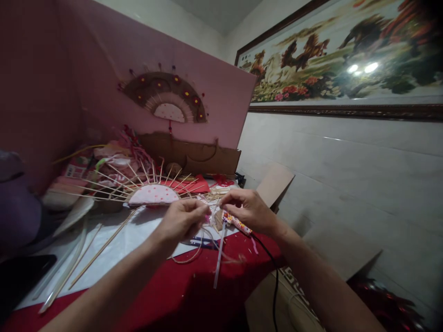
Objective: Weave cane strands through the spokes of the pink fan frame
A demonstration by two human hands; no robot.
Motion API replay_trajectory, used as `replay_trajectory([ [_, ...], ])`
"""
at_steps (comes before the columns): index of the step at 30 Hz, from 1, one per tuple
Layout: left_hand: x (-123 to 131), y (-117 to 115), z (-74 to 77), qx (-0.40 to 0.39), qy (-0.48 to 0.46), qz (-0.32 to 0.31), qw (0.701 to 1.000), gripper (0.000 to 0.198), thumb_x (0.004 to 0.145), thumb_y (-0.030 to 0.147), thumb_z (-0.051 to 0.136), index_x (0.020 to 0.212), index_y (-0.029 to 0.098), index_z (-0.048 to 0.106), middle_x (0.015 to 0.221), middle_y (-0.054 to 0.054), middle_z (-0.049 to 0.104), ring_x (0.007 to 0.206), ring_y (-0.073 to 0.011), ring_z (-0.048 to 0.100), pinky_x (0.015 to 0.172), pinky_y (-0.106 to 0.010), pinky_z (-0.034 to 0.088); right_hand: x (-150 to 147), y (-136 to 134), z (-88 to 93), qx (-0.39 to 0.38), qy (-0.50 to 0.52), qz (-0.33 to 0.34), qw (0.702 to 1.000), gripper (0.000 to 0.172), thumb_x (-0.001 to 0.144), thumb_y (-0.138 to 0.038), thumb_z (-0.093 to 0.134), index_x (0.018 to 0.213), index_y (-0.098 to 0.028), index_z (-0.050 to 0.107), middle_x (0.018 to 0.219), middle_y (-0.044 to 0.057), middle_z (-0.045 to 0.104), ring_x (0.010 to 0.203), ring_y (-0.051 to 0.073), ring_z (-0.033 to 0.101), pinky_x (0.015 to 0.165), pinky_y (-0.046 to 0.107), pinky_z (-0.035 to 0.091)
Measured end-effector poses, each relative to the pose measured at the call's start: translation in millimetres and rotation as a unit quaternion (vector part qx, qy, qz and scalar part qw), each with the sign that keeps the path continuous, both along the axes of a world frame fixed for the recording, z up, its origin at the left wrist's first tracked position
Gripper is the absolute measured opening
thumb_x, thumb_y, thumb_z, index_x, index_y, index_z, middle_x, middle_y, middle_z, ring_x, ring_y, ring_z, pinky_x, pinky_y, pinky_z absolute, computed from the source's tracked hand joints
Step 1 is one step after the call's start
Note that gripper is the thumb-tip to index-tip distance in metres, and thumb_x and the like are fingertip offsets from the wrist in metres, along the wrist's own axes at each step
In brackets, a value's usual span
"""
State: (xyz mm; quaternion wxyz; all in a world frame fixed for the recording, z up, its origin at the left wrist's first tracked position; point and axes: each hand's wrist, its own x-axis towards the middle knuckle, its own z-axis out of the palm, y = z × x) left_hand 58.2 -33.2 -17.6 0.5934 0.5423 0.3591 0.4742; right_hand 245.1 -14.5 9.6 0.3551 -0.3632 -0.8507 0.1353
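Observation:
My left hand (185, 220) is closed in a pinch above the table, and thin twine (188, 262) appears to run from its fingertips. Opposite it, my right hand (247, 210) pinches too, seemingly on the same twine, which hangs in loose loops below. Left of the hands lies a fan frame (154, 194): a pale half-round with pink dots and thin sticks spreading from it. Under my right hand rests a patterned glue gun (238, 223) with a clear glue stick (218, 265) beside it. Blue-handled scissors (206, 240) lie below my hands.
A finished fan (166, 97) hangs on a pink board (221, 87) behind. Loose sticks (104, 246) lie on white paper over a red cloth (194, 290). Craft scraps (114, 159) pile up at the left. A black cord (276, 281) drops off the table's right side.

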Motion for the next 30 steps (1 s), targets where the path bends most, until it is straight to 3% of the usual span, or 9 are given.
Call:
replay_trajectory([
  [2, -17.7, 7.0, 5.7, 0.069, 0.069, 0.063, 0.993, 0.028, 0.065, 0.039, 0.070, 0.052, 0.018, 0.057, 0.037, 0.004, 0.041, 0.032, -0.0057, 0.029, 0.033, -0.021, 0.016, -1.1, 6.1, -4.9, -0.130, 0.033, 0.052, 0.990, 0.008, 0.079, -0.019, 0.059, 0.080, -0.015, 0.065, 0.068, 0.000, 0.060, 0.061, 0.011, 0.052, 0.058, 0.024, 0.040],
  [4, -32.0, 11.4, 11.0, 0.132, 0.115, 0.097, 0.980, 0.026, 0.066, 0.036, 0.068, 0.051, 0.017, 0.060, 0.038, 0.003, 0.043, 0.034, -0.0074, 0.033, 0.034, -0.022, 0.020, -7.5, 11.1, -10.6, -0.205, 0.070, 0.081, 0.973, 0.012, 0.080, -0.025, 0.059, 0.083, -0.015, 0.064, 0.065, -0.002, 0.058, 0.056, 0.009, 0.049, 0.052, 0.022, 0.038],
  [8, -55.4, 11.2, 20.9, 0.257, 0.169, 0.183, 0.934, 0.017, 0.066, 0.031, 0.069, 0.054, 0.018, 0.067, 0.046, 0.000, 0.050, 0.043, -0.0102, 0.040, 0.040, -0.023, 0.028, -31.0, 19.6, -16.7, -0.223, 0.158, 0.095, 0.957, 0.016, 0.078, -0.030, 0.062, 0.081, -0.015, 0.061, 0.066, -0.001, 0.059, 0.057, 0.009, 0.052, 0.052, 0.022, 0.040],
  [11, -73.2, 8.3, 23.7, 0.299, 0.224, 0.207, 0.904, 0.016, 0.065, 0.031, 0.071, 0.053, 0.019, 0.069, 0.048, -0.001, 0.053, 0.046, -0.0114, 0.043, 0.043, -0.023, 0.030, -48.1, 27.1, -21.9, -0.238, 0.248, 0.106, 0.933, 0.020, 0.075, -0.034, 0.066, 0.075, -0.015, 0.060, 0.064, -0.001, 0.060, 0.056, 0.010, 0.054, 0.054, 0.023, 0.043],
  [15, -91.9, 10.9, 11.5, 0.261, 0.245, 0.221, 0.907, 0.016, 0.063, 0.029, 0.071, 0.048, 0.021, 0.068, 0.046, -0.001, 0.053, 0.046, -0.0121, 0.042, 0.043, -0.023, 0.029, -64.1, 42.3, -40.8, -0.264, 0.282, 0.112, 0.916, 0.022, 0.076, -0.038, 0.061, 0.071, -0.016, 0.057, 0.062, -0.001, 0.059, 0.050, 0.010, 0.051, 0.051, 0.025, 0.043],
  [19, -97.8, 21.6, -9.6, 0.187, 0.246, 0.233, 0.922, 0.015, 0.055, 0.016, 0.071, 0.043, 0.022, 0.065, 0.042, -0.001, 0.054, 0.044, -0.0129, 0.043, 0.042, -0.022, 0.028, -76.0, 56.0, -59.1, -0.241, 0.257, 0.106, 0.930, 0.020, 0.077, -0.036, 0.058, 0.069, -0.018, 0.055, 0.059, -0.003, 0.054, 0.049, 0.010, 0.046, 0.048, 0.023, 0.036],
  [22, -87.4, 28.2, -21.0, 0.170, 0.212, 0.245, 0.931, 0.013, 0.055, 0.014, 0.069, 0.064, 0.023, 0.072, 0.062, -0.004, 0.067, 0.044, -0.0134, 0.049, 0.038, -0.022, 0.030, -84.1, 58.4, -63.6, -0.161, 0.179, 0.093, 0.966, 0.011, 0.073, -0.023, 0.063, 0.065, -0.018, 0.056, 0.063, -0.001, 0.056, 0.059, 0.011, 0.047, 0.056, 0.024, 0.035],
  [26, -62.3, 29.8, -31.3, 0.067, 0.107, 0.117, 0.985, 0.036, 0.067, 0.030, 0.065, 0.102, 0.019, 0.065, 0.080, -0.007, 0.069, 0.034, -0.0120, 0.048, 0.030, -0.024, 0.032, -89.8, 55.8, -62.8, 0.017, 0.004, 0.052, 0.998, 0.008, 0.074, -0.014, 0.057, 0.068, -0.019, 0.055, 0.068, 0.000, 0.057, 0.066, 0.013, 0.048, 0.064, 0.027, 0.034],
  [30, -55.6, 28.3, -41.9, 0.090, 0.177, 0.108, 0.974, 0.015, 0.069, 0.031, 0.064, 0.071, 0.016, 0.063, 0.053, 0.001, 0.055, 0.038, -0.0129, 0.049, 0.035, -0.023, 0.035, -86.5, 54.1, -67.1, -0.034, -0.017, 0.084, 0.996, 0.008, 0.075, -0.015, 0.057, 0.070, -0.019, 0.054, 0.067, -0.002, 0.056, 0.064, 0.012, 0.048, 0.061, 0.025, 0.034],
])
